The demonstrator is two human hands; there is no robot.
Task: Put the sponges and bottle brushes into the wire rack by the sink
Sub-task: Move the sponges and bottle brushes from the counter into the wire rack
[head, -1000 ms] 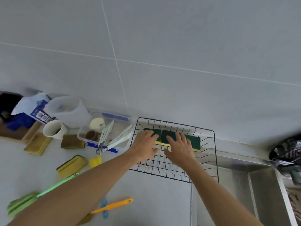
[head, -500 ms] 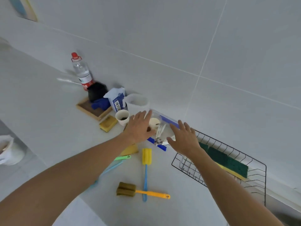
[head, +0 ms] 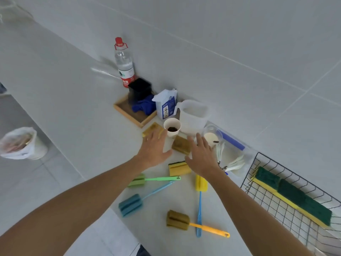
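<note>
While both hands, left (head: 154,149) and right (head: 202,157), hover spread, a cup (head: 172,127) stands between; four brushes (head: 200,183) lie behind them.

Three green-yellow sponges (head: 293,195) in wire rack (head: 258,183), four bottle brushes (head: 200,183) scattered on counter

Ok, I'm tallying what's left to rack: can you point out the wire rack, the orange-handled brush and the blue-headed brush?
wire rack (head: 262,197): head view, bare wire floor near its left end.
orange-handled brush (head: 178,220): head view, olive sponge head.
blue-headed brush (head: 130,204): head view, blue sponge head.
</note>
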